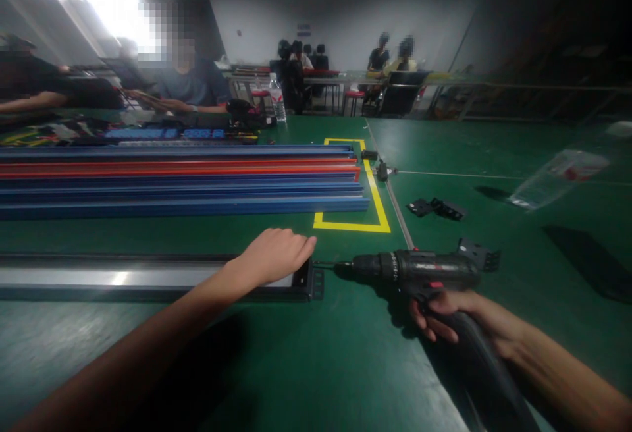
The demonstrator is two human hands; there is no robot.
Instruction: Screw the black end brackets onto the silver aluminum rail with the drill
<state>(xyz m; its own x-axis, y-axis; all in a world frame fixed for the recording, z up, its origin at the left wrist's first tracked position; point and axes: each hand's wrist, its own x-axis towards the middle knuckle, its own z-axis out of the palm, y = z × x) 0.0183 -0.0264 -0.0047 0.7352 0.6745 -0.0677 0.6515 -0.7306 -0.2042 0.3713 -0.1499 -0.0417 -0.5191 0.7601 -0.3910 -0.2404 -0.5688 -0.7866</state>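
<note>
A long black-edged frame with a silvery middle lies across the near left of the green table. Over its right end rests my left hand, fingers pressed together and curled on the frame's corner. A small slotted black bracket juts from that end. My right hand is wrapped round the handle of a black power drill, lying level and pointing left. The drill's thin bit reaches close to the frame's end; whether it touches cannot be made out.
Blue and red rails lie beyond the frame, ending inside yellow tape. Black brackets and a tipped plastic bottle are at right. An upright bottle stands at the far edge. Several people sit beyond.
</note>
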